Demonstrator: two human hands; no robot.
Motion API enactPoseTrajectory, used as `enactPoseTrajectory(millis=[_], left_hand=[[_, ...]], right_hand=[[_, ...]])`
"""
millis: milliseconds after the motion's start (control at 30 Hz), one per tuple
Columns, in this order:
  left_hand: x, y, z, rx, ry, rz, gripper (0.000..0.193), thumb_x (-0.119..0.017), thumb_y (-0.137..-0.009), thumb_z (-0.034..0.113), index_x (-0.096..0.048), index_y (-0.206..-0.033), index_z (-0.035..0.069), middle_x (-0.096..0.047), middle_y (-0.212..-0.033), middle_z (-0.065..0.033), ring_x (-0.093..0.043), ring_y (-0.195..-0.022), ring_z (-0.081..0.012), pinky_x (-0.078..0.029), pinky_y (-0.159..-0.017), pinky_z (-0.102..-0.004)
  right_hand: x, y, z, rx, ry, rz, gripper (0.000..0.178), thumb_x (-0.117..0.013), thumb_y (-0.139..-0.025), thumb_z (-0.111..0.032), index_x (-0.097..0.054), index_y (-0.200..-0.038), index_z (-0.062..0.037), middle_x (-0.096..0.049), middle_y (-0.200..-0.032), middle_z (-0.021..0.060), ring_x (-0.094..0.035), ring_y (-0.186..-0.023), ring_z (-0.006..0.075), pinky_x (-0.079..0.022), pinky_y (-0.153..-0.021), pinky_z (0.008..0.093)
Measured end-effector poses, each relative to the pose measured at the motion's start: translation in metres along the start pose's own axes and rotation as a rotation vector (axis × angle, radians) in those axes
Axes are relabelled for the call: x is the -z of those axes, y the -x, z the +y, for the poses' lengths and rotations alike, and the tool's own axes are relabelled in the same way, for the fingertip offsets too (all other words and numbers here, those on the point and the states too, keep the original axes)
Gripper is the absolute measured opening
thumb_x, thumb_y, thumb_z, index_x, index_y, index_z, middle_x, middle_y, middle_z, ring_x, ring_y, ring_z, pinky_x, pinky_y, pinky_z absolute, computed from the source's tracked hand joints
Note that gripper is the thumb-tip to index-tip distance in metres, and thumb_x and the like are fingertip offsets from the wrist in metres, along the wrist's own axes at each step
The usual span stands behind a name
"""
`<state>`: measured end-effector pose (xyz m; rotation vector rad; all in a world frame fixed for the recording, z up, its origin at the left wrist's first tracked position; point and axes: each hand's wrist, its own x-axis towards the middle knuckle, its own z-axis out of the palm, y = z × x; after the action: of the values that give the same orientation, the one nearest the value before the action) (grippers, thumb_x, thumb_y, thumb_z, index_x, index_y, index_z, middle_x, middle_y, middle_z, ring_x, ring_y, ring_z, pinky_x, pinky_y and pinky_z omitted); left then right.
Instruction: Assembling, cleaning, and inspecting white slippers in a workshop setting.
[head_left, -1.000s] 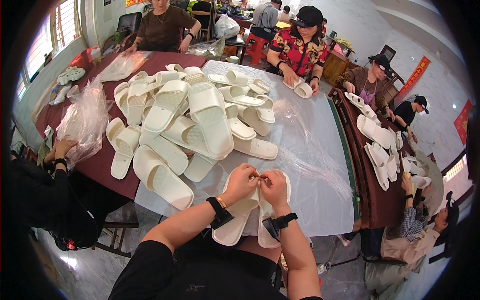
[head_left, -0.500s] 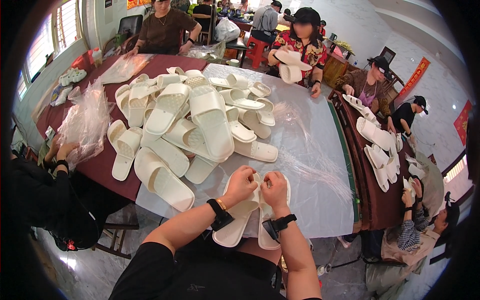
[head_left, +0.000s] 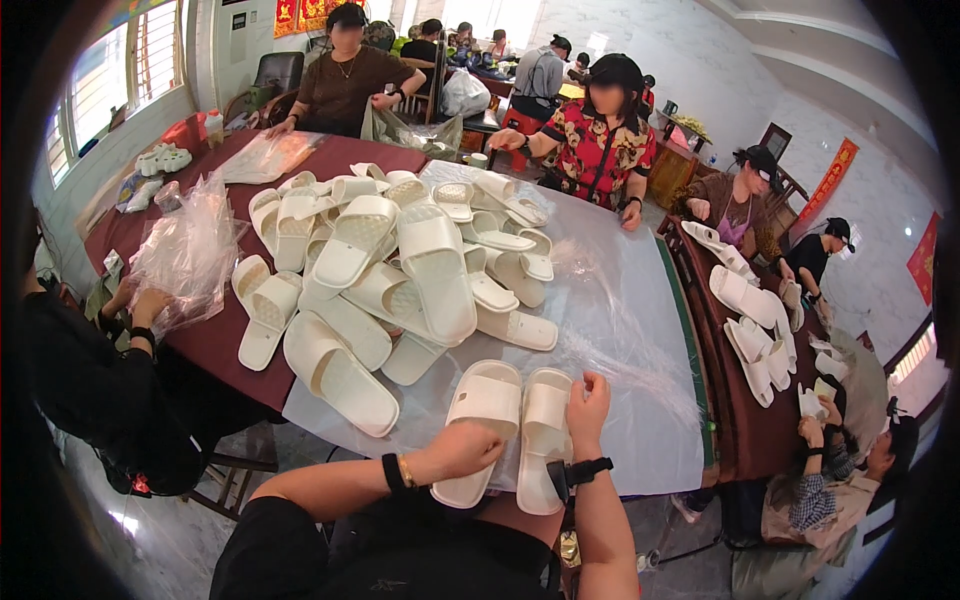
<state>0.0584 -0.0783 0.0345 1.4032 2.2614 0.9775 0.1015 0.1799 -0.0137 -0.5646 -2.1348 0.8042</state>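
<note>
A pair of cream slide slippers lies side by side at the near table edge, toes away from me: a left slipper [head_left: 483, 399] and a right slipper [head_left: 547, 420]. Over the left slipper's near half hovers my left hand [head_left: 466, 449], its fingers curled closed. My right hand [head_left: 588, 408] is beside the right slipper's outer edge, fingers bent together. Whatever either hand holds, if anything, is too small to make out. Just beyond rises a heap of cream slippers [head_left: 436, 270]. Thin clear plastic strands [head_left: 630, 375] lie on the table's right part.
White sheeting [head_left: 620, 440] covers this part of the dark red table [head_left: 215, 345]. Clear plastic bags [head_left: 185, 255] lie at the left near a co-worker's hands. Two people stand across the table. More slippers [head_left: 752, 295] sit on another table at the right, with people around it.
My hands have parted from the slippers' straps: the left came back toward me, the right moved outward. The person across in the floral shirt no longer holds the slippers.
</note>
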Motion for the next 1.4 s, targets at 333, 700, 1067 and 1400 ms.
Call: enactPoseTrajectory(millis=[333,700,1067,1400], left_hand=[[-0.026,-0.023,-0.003,0.205,-0.104,-0.047,0.038,-0.061,-0.085,0.035,-0.059,-0.097,-0.001,-0.065,-0.084,-0.0254,-0.065,-0.079,-0.0403,-0.051,-0.068,-0.0488],[0.010,0.006,0.010,0.122,-0.144,-0.003,0.025,-0.064,-0.074,0.020,-0.063,-0.089,0.000,-0.065,-0.086,-0.0199,-0.064,-0.085,-0.0381,-0.051,-0.074,-0.0471],[0.272,-0.031,-0.056,0.281,-0.028,0.672,0.023,-0.064,-0.075,0.017,-0.064,-0.088,-0.001,-0.062,-0.063,-0.0114,-0.061,-0.057,-0.0187,-0.050,-0.053,-0.0336],[0.212,-0.041,-0.087,0.324,0.393,0.578,0.049,-0.060,-0.088,0.019,-0.049,-0.133,0.004,-0.059,-0.084,-0.0028,-0.056,-0.068,-0.0101,-0.046,-0.057,-0.0238]], right_hand=[[0.010,0.042,0.019,-0.330,-0.351,-0.223,0.024,-0.056,-0.094,-0.023,-0.060,-0.097,0.0001,-0.061,-0.080,0.0035,-0.055,-0.068,0.0110,-0.045,-0.060,0.0259],[0.022,0.046,0.024,-0.507,-0.720,-0.046,0.024,-0.049,-0.100,-0.025,-0.058,-0.091,-0.0043,-0.061,-0.083,0.0042,-0.057,-0.069,0.0102,-0.046,-0.056,0.0225],[0.026,0.050,0.032,-0.554,-0.621,-0.042,0.019,-0.053,-0.095,-0.021,-0.059,-0.085,-0.0047,-0.059,-0.077,0.0023,-0.054,-0.065,0.0084,-0.044,-0.055,0.0217],[0.009,0.064,0.037,-0.478,-0.645,-0.100,0.016,-0.055,-0.095,-0.017,-0.061,-0.094,-0.0023,-0.063,-0.079,0.0027,-0.057,-0.066,0.0076,-0.047,-0.059,0.0223]])
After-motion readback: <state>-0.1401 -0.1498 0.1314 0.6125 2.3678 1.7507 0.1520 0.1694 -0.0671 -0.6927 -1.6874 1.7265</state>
